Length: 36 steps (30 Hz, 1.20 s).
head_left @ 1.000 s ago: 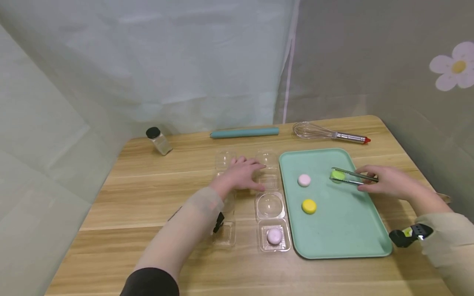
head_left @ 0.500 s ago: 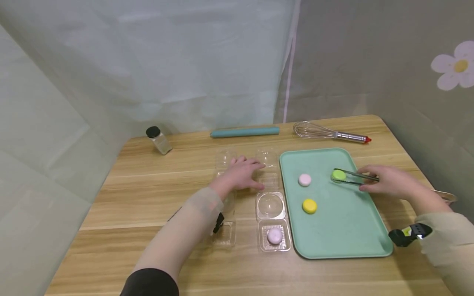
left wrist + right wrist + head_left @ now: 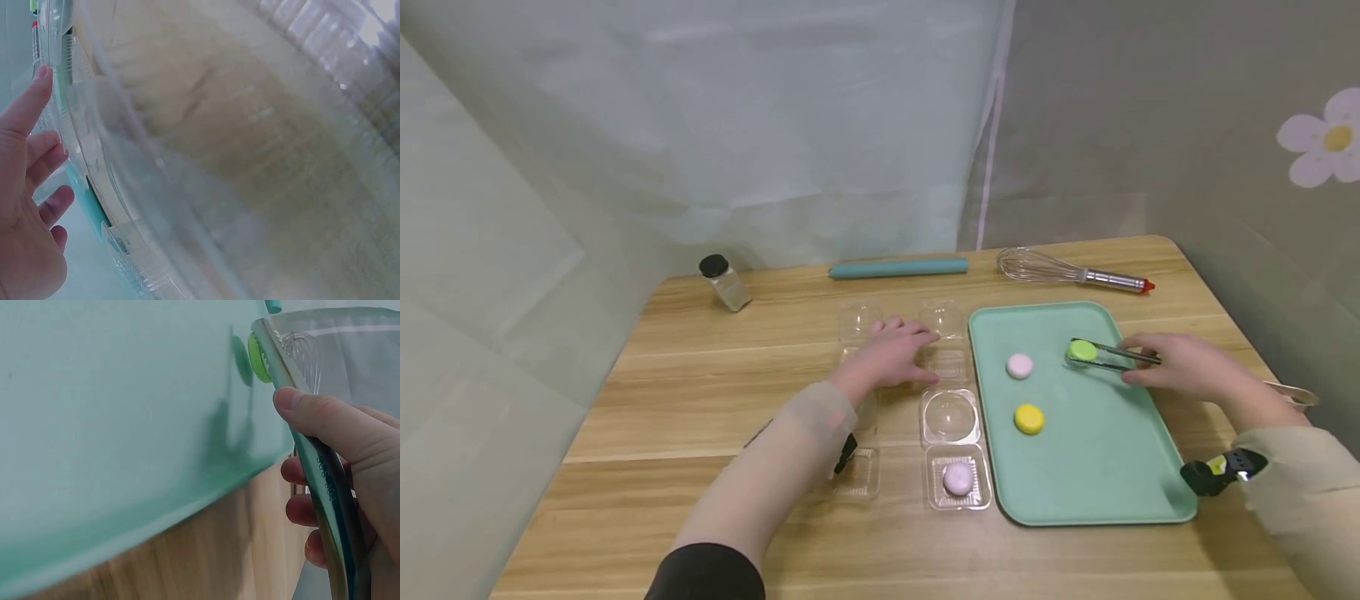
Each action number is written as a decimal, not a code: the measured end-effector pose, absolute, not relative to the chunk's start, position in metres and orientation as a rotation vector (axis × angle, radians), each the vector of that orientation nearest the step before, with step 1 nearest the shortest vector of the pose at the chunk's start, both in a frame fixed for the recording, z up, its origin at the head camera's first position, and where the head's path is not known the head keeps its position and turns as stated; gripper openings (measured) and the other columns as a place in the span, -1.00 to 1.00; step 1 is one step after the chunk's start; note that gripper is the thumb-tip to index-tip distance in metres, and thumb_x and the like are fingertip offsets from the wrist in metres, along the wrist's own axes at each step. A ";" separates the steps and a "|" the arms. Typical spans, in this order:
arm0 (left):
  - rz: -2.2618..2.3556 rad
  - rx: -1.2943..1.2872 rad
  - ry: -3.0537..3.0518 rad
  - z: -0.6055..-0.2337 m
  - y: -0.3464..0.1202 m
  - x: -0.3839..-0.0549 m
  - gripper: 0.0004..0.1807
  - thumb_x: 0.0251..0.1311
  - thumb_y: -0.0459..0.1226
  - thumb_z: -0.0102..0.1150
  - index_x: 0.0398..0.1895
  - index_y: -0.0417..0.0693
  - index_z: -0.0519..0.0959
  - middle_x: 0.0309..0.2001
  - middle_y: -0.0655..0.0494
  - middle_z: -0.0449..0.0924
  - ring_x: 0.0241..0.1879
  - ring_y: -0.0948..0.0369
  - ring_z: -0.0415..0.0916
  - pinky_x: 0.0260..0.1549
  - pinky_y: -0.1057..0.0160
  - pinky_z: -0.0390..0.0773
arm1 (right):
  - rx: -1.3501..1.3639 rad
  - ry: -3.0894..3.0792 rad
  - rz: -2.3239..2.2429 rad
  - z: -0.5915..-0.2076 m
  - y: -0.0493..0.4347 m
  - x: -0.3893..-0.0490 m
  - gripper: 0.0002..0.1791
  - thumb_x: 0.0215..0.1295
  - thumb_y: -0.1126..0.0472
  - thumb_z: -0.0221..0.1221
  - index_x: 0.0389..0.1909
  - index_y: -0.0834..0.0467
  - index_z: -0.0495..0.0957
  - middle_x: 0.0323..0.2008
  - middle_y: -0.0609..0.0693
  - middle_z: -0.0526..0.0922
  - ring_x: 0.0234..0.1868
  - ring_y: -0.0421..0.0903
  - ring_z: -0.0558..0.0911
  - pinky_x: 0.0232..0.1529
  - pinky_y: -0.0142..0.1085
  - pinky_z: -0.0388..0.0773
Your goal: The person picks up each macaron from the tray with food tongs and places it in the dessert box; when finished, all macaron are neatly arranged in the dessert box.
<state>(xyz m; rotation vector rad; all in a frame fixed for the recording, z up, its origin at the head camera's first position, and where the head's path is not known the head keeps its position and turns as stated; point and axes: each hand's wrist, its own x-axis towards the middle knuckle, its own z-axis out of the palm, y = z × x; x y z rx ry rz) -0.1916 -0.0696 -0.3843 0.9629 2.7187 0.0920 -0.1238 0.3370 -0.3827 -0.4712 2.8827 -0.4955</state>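
Note:
My right hand [image 3: 1180,367] holds metal tongs [image 3: 319,481] at the right side of the mint-green tray [image 3: 1090,475]. Between the tong tips is a bright green macaron [image 3: 1082,351], and in the right wrist view its shadow lies apart from it on the tray. A pink macaron [image 3: 1019,366] and a yellow macaron [image 3: 1029,418] lie on the tray. My left hand [image 3: 891,354] is spread over the clear plastic boxes, its fingers loosely extended, partly hiding them. A lilac macaron [image 3: 958,478] sits in the base of the nearest right-hand box [image 3: 950,417].
Along the back of the wooden table [image 3: 700,400] lie a teal rolling pin [image 3: 898,267] and a whisk [image 3: 1075,272]. A black-lidded jar [image 3: 726,283] stands at the back left. Fabric walls [image 3: 812,125] rise behind the table and at both sides.
The tongs have closed in on the green macaron and raised it slightly off the tray. My left hand has stayed in place over the boxes.

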 end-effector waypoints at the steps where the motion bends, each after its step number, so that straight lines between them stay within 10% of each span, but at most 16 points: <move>1: 0.093 0.964 2.719 -0.385 -0.069 -0.192 -0.14 0.01 0.24 0.17 0.37 0.13 0.24 0.34 0.15 0.23 0.16 0.11 0.16 0.09 0.05 0.09 | -0.473 2.884 -0.492 -0.382 0.336 -0.124 -0.53 0.08 0.01 0.32 -0.03 0.18 0.53 -0.39 -0.11 0.61 -0.35 -0.13 0.55 -0.31 -0.10 0.47; 36: 0.180 0.893 2.743 -0.387 -0.070 -0.196 -0.14 0.01 0.21 0.20 0.37 0.11 0.24 0.34 0.14 0.23 0.18 0.09 0.17 0.07 0.08 0.12 | -0.650 2.812 -0.541 -0.364 0.248 -0.160 -0.53 0.11 -0.01 0.30 0.04 0.06 0.54 -0.17 0.02 0.63 -0.15 -0.02 0.56 -0.18 -0.03 0.48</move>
